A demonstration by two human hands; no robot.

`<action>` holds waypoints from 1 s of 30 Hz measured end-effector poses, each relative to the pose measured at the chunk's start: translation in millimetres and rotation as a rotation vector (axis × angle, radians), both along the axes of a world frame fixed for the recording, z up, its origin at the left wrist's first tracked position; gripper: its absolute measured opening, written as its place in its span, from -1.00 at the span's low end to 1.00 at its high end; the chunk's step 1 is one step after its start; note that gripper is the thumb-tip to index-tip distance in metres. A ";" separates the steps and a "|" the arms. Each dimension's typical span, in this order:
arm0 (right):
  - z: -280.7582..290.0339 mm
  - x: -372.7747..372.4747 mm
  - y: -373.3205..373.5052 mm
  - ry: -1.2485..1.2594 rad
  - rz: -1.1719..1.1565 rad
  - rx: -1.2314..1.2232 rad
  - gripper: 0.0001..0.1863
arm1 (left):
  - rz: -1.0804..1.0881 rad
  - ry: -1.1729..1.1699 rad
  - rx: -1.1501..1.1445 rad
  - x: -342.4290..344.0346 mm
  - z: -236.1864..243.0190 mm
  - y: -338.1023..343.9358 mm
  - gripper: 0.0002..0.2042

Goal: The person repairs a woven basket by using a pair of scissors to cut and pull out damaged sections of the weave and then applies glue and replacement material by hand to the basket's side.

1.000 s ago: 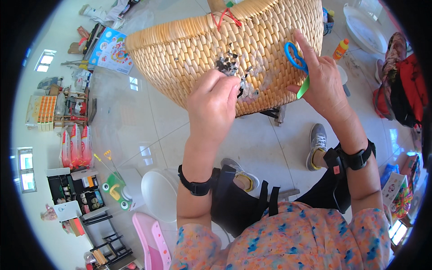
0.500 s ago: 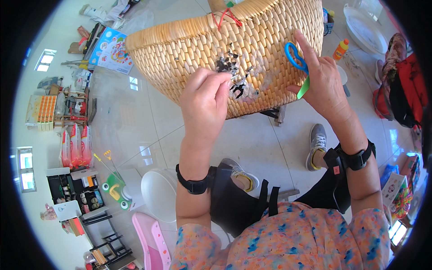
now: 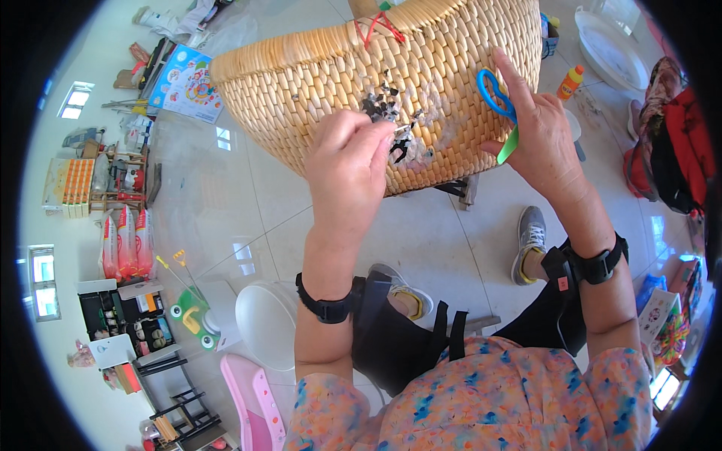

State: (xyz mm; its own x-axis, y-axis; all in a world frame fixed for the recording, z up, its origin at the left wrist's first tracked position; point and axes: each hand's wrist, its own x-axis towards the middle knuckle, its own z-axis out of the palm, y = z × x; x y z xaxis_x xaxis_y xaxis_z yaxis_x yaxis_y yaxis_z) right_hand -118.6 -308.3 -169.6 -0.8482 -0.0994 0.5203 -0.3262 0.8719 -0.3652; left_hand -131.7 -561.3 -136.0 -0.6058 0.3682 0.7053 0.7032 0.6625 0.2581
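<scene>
Slides a touch R w/ L hand vs. prev. frame (half a sec back); keeps R hand & woven basket approx. in place. Far L: red/white bags upright nr wall, open black case w/ small stuff just below. Then, going R: green toy w/ round eyes, pink tub at btm, white bucket beside L forearm. Centre: pinches narrow w/ L fingers, holding tiny pale sliver at tips, right by basket's outer side; can't tell if touching it. Has basket at top ctr, ahead of knees, tan, tilted, w/ red cord tied nr rim & patch of black/grey bits just past L fingers; more black scraps + whitish fuzz R of tips. R of that: holds blue/green scissors in R hand, against palm side, w/ index stretched up along basket & thumb spread; can't tell exact grip, mostly hidden. Far R: orange bottle standing on floor, white basin up top, red cloth item nr edge.
</scene>
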 end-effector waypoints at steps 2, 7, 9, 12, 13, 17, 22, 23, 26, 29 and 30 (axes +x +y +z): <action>2.6 2.0 0.1 -0.065 0.010 0.005 0.33 | -0.027 -0.022 -0.031 0.7 0.0 1.7 -0.86; 1.9 0.6 0.5 -0.036 0.006 0.009 0.33 | -0.021 0.012 -0.068 4.4 4.9 7.8 -0.85; 3.1 1.0 -0.9 -0.046 0.010 0.017 0.33 | -0.033 -0.007 -0.081 4.9 3.2 5.2 -0.86; 1.9 1.2 -0.6 -0.051 0.010 -0.001 0.34 | -0.028 -0.022 -0.040 5.7 2.9 9.8 -0.87; -1.6 -0.9 1.6 -0.013 -0.003 0.016 0.34 | -0.010 -0.016 0.011 5.6 2.8 12.1 -0.88; -0.7 -0.1 0.4 -0.029 0.005 0.013 0.34 | -0.057 -0.060 -0.018 1.4 -2.8 9.0 -0.88; -0.2 0.5 0.0 -0.021 0.014 0.005 0.33 | 0.018 0.001 0.033 4.2 2.9 9.1 -0.89; 0.8 -0.5 0.1 -0.014 0.021 -0.008 0.33 | 0.019 0.002 0.032 4.0 2.6 8.2 -0.89; 0.2 0.4 0.8 -0.026 0.007 0.015 0.33 | -0.055 -0.085 -0.093 4.4 1.1 7.7 -0.89; -1.3 -0.9 1.6 -0.010 0.022 0.001 0.33 | -0.044 0.009 -0.046 5.2 3.6 10.5 -0.89; -0.9 -0.3 1.1 -0.011 0.021 0.001 0.33 | -0.020 0.002 -0.060 5.1 4.0 8.5 -0.89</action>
